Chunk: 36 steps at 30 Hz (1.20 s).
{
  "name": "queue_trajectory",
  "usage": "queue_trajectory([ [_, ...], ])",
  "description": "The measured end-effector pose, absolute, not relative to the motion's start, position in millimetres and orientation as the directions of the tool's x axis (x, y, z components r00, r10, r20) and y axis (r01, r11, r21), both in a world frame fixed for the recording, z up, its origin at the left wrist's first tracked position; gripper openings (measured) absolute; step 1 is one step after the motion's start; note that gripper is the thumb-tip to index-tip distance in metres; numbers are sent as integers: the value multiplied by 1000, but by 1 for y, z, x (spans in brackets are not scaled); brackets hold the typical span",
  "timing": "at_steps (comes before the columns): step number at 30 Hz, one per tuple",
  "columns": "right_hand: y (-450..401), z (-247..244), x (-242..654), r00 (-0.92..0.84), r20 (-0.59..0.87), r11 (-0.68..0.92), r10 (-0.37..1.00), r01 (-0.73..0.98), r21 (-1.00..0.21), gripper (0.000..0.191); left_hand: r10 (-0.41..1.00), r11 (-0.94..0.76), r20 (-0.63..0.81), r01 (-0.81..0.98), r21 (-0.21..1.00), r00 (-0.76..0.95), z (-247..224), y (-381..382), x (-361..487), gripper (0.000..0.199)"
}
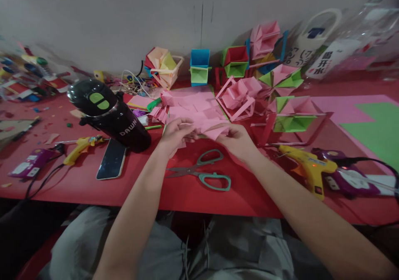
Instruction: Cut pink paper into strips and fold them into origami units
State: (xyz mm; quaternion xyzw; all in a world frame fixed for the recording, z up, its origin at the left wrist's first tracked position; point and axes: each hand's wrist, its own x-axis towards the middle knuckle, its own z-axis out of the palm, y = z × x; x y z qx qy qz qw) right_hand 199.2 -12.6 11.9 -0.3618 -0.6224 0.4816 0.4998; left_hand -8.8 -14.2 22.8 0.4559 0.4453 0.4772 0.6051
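Pinching pointed pink paper (217, 133), right hand (236, 139), grip of left hand (175, 137) unclear, loop-handled scissors (193, 171), smooth red tabletop (199, 202)

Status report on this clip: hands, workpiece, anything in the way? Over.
Right grip pinching pointed pink paper piece. Left grip alongside, contact unclear. Open teal-handled metal scissors between forearms on red tabletop, possibly in the way.

Open lane: red tabletop (202, 202), near side of scissors (190, 171). Blocking: black DAWN tumbler (114, 120) left, yellow glue gun (304, 163) right, folded-paper models (235, 94) behind.
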Motion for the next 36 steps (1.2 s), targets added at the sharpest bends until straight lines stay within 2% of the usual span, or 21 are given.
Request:
queue_trajectory([
  [2,-13,10,200,-184,232,214,955,-112,-970,11,991,-53,70,-150,987,114,21,-14,-9,37],
  [4,-14,10,200,-180,188,148,966,-216,-965,15,970,-185,194,-71,980,150,19,-14,-7,40],
  [9,-17,15,199,-254,96,1,962,-352,-936,20,916,-352,335,41,935,219,16,-16,-4,19],
  [12,-19,19,198,-310,35,-83,950,-358,-930,18,904,-399,381,60,915,192,16,-17,-3,11],
  [16,-21,22,197,-369,8,-124,929,-332,-935,25,918,-368,362,5,930,165,18,-18,-2,12],
  [19,-20,21,197,-332,-21,-119,943,-278,-953,29,931,-345,343,-9,939,120,19,-18,-1,15],
  [21,-18,18,198,-234,8,-46,972,-222,-974,23,933,-351,350,4,936,81,19,-17,-2,15],
  [23,-16,15,201,-119,118,107,986,-96,-990,16,933,-357,357,6,934,49,18,-17,-2,14],
  [26,-14,13,205,-15,373,370,928,162,-915,29,923,-386,385,41,922,27,17,-17,-2,11],
  [29,-15,14,206,-81,520,524,850,221,-823,38,895,-444,443,152,883,48,18,-19,-1,8],
  [33,-19,18,206,-200,589,622,783,224,-750,25,863,-505,484,205,839,143,21,-22,2,7],
  [36,-22,21,206,-264,626,679,733,256,-688,25,851,-524,494,224,822,178,23,-24,4,7],
])
